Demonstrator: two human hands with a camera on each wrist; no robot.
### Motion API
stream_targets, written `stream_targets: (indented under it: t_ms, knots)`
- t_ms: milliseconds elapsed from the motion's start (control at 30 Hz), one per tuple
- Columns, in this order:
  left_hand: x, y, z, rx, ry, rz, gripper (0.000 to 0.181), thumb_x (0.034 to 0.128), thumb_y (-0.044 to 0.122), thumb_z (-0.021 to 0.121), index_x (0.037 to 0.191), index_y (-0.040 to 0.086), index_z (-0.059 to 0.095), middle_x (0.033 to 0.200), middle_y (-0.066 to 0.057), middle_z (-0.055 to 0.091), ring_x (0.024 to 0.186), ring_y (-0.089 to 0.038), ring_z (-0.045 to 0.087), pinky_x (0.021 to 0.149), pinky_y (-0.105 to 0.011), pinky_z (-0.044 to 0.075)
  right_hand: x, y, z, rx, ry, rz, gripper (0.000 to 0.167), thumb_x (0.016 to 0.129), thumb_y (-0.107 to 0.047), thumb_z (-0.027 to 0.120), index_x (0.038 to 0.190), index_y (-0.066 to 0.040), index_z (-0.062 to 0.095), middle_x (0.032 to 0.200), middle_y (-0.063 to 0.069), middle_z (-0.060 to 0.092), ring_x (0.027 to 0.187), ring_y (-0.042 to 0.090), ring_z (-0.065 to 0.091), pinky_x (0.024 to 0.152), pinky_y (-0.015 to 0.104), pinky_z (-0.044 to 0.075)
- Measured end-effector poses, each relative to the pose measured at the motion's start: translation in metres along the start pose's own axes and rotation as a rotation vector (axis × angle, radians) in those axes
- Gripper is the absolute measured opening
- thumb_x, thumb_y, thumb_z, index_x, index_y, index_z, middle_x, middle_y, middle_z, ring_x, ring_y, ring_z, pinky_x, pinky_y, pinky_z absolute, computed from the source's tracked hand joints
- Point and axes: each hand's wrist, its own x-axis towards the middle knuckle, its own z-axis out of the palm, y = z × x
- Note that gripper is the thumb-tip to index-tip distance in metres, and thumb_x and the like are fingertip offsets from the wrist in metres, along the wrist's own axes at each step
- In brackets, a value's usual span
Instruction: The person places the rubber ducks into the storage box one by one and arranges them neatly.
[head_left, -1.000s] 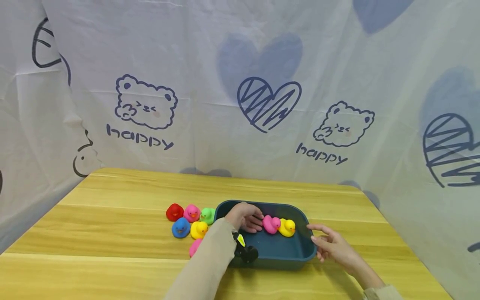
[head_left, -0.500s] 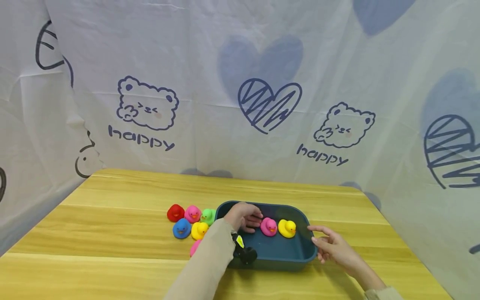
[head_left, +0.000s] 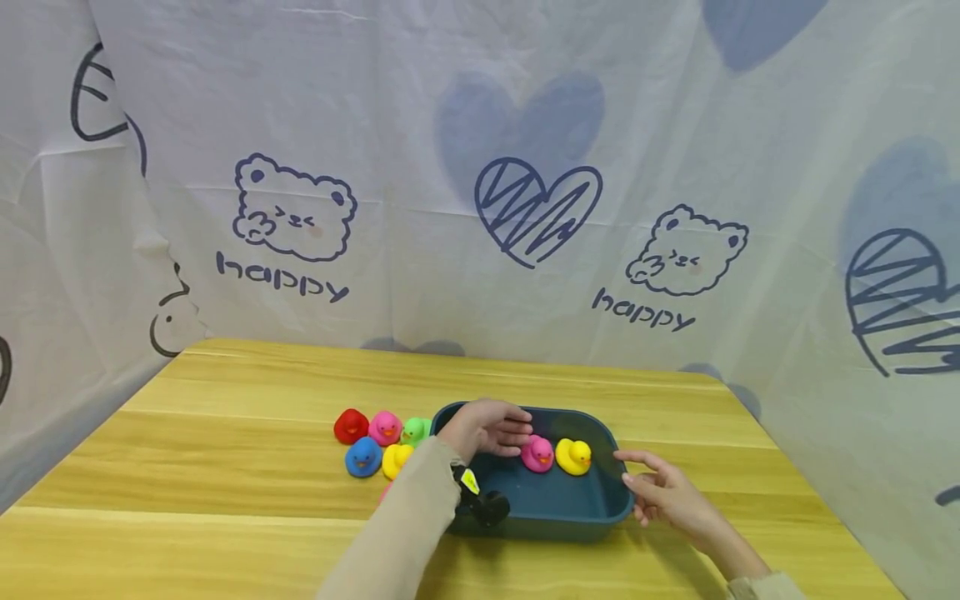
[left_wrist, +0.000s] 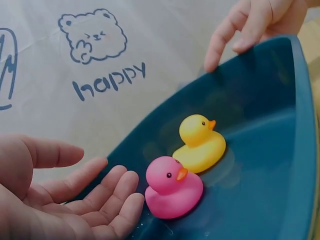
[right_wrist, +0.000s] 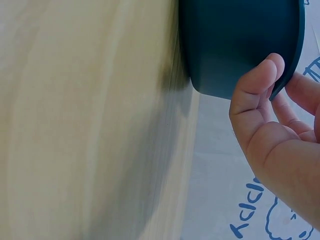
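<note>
A pink rubber duck and a yellow rubber duck sit upright in the dark teal bin, the pink one left of the yellow. My left hand hovers over the left part of the bin, palm towards the pink duck, fingers loosely extended and holding nothing. In the left wrist view its fingertips are close beside the pink duck; whether they touch is unclear. My right hand holds the bin's right rim, which passes between its fingers in the right wrist view.
Left of the bin, on the wooden table, stand a red duck, a second pink duck, a green duck, a blue duck and another yellow duck. My left sleeve partly covers that group. A printed cloth hangs behind.
The pink duck in the bin has turned and shifted slightly left, away from the yellow one. My left hand has risen a little from the bin's floor. The right hand stays put.
</note>
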Motion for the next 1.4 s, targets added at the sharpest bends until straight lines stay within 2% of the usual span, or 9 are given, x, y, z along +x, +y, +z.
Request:
stream_targets:
  t_ms: [100, 333, 533, 633, 767, 900, 1033, 1267, 1400]
  knots:
    - [-0.003, 0.001, -0.001, 0.007, -0.016, 0.014, 0.031, 0.091, 0.012, 0.05, 0.116, -0.006, 0.055, 0.096, -0.015, 0.063, 0.086, -0.023, 0.061, 0.082, -0.04, 0.046, 0.0, 0.0, 0.0, -0.002, 0.001, 0.004, 0.05, 0.094, -0.013, 0.046, 0.131, 0.011, 0.022, 0.069, 0.004, 0.051, 0.055, 0.009, 0.051, 0.052, 0.022, 0.046]
    - [-0.009, 0.004, -0.003, 0.067, -0.05, 0.086, 0.031, 0.0903, 0.013, 0.052, 0.114, -0.006, 0.056, 0.08, -0.006, 0.063, 0.078, -0.019, 0.062, 0.075, -0.035, 0.049, 0.0, 0.001, 0.0, -0.002, 0.005, 0.01, 0.05, 0.094, -0.013, 0.045, 0.131, 0.011, 0.023, 0.069, 0.004, 0.051, 0.055, 0.009, 0.051, 0.052, 0.021, 0.045]
    - [-0.017, 0.006, -0.003, 0.138, -0.126, 0.186, 0.033, 0.0914, 0.013, 0.05, 0.117, -0.008, 0.053, 0.093, -0.013, 0.063, 0.07, -0.013, 0.059, 0.079, -0.035, 0.047, 0.001, 0.002, -0.001, 0.001, 0.0, 0.014, 0.05, 0.094, -0.013, 0.045, 0.132, 0.01, 0.023, 0.069, 0.004, 0.052, 0.055, 0.009, 0.051, 0.052, 0.022, 0.046]
    - [-0.024, 0.007, -0.003, 0.182, -0.156, 0.235, 0.034, 0.0917, 0.011, 0.05, 0.118, -0.01, 0.051, 0.093, -0.013, 0.062, 0.076, -0.016, 0.061, 0.082, -0.037, 0.046, 0.001, 0.002, -0.001, 0.003, -0.001, 0.015, 0.049, 0.094, -0.014, 0.045, 0.132, 0.01, 0.024, 0.069, 0.004, 0.052, 0.055, 0.01, 0.051, 0.052, 0.022, 0.046]
    - [-0.031, 0.007, -0.004, 0.221, -0.178, 0.296, 0.033, 0.0907, 0.008, 0.05, 0.116, -0.012, 0.051, 0.092, -0.011, 0.063, 0.092, -0.03, 0.059, 0.083, -0.04, 0.045, 0.001, 0.002, -0.001, 0.002, -0.001, 0.013, 0.049, 0.094, -0.014, 0.045, 0.131, 0.01, 0.024, 0.068, 0.004, 0.052, 0.055, 0.009, 0.051, 0.052, 0.022, 0.046]
    - [-0.038, 0.007, -0.004, 0.239, -0.197, 0.342, 0.03, 0.0894, 0.006, 0.052, 0.113, -0.012, 0.053, 0.101, -0.017, 0.061, 0.1, -0.034, 0.055, 0.082, -0.039, 0.046, 0.0, 0.001, -0.001, 0.002, 0.002, 0.012, 0.05, 0.094, -0.014, 0.045, 0.131, 0.011, 0.023, 0.068, 0.004, 0.052, 0.055, 0.009, 0.051, 0.052, 0.022, 0.046]
    - [-0.045, 0.006, -0.005, 0.291, -0.175, 0.397, 0.027, 0.0889, 0.006, 0.053, 0.111, -0.01, 0.055, 0.108, -0.02, 0.058, 0.096, -0.03, 0.058, 0.081, -0.038, 0.046, 0.0, 0.002, -0.001, 0.002, 0.003, 0.012, 0.05, 0.094, -0.014, 0.045, 0.131, 0.011, 0.022, 0.067, 0.004, 0.052, 0.055, 0.009, 0.051, 0.052, 0.022, 0.046]
    - [-0.054, 0.002, -0.007, 0.394, -0.045, 0.51, 0.025, 0.0859, 0.008, 0.058, 0.108, -0.005, 0.06, 0.103, -0.018, 0.06, 0.086, -0.02, 0.059, 0.077, -0.036, 0.048, 0.0, 0.004, -0.001, 0.001, 0.002, 0.004, 0.051, 0.095, -0.014, 0.045, 0.131, 0.012, 0.02, 0.068, 0.003, 0.052, 0.054, 0.008, 0.051, 0.051, 0.021, 0.045]
    - [-0.059, -0.001, -0.011, 0.424, -0.051, 0.599, 0.024, 0.0847, 0.004, 0.059, 0.106, -0.005, 0.06, 0.099, -0.017, 0.061, 0.082, -0.017, 0.057, 0.074, -0.032, 0.048, 0.001, 0.003, -0.001, 0.0, 0.004, 0.002, 0.052, 0.094, -0.014, 0.045, 0.132, 0.012, 0.02, 0.068, 0.002, 0.052, 0.054, 0.008, 0.051, 0.051, 0.02, 0.045]
